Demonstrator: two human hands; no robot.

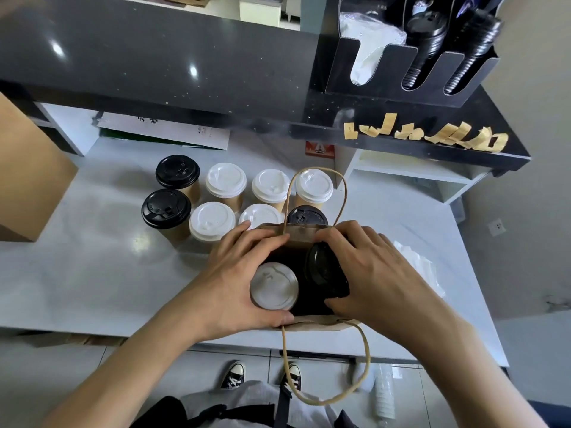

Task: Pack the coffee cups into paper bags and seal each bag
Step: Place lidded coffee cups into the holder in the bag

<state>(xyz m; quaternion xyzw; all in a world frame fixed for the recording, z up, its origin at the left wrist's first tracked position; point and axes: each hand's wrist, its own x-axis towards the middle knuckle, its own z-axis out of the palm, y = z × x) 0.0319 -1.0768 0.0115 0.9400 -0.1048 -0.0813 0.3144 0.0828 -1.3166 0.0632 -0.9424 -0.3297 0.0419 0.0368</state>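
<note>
A: Step in hand?
B: Seating two cups in the brown kraft paper bag with twine handles [304, 239], standing open on the white bench [92, 273] near its front edge. White-lidded paper cup [273, 285] on the left inside, black-lidded paper cup [323, 267] on the right, tilted.

A: Hands?
B: Left hand [234, 273] wrapped round the white-lidded cup side, fingers curled over the far bag rim, thumb along the near edge. Right hand [367, 267] over the black-lidded cup, fingers curled, pressing it and the far rim.

A: Doing it well?
B: Probably: straighten the black-lidded cup, push both down flat, keep lids level, then fold the rim shut. Judgement only.

A: Sealing stuff?
B: Row of tan tape strips [432, 135] stuck on the black shelf edge [340, 131], far right, well apart from the bag.

A: Around, in the way?
B: Cluster of eight more lidded cups [228, 193] just beyond the bag, nearest ones touching or almost touching it; easy to knock. Near twine handle hanging off the bench front. Black slotted lid holder [411, 66] above. Brown cardboard box [27, 168] far left.
</note>
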